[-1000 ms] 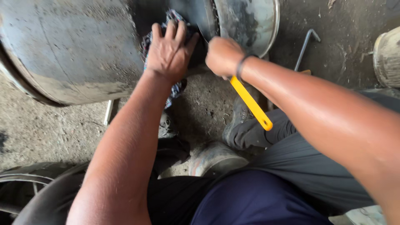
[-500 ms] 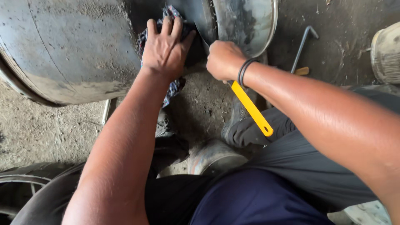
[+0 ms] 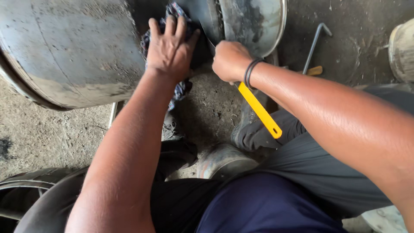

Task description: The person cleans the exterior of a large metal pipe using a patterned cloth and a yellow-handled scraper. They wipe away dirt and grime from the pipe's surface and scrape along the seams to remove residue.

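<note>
The left hand lies flat with its fingers spread, pressing a dark blue patterned rag against the big grey dusty metal wheel rim. The right hand is a tight fist around a tool with a long yellow plastic handle; its working end is hidden in the dark gap by the rim. The rim looks dirty and scratched nearly everywhere, so I think most of the cleaning is left. A bent metal rod lies on the ground nearby.

A dark patterned rag is pressed flat against the grey metal drum. A yellow-handled tool is held slanted just right of the drum.
</note>
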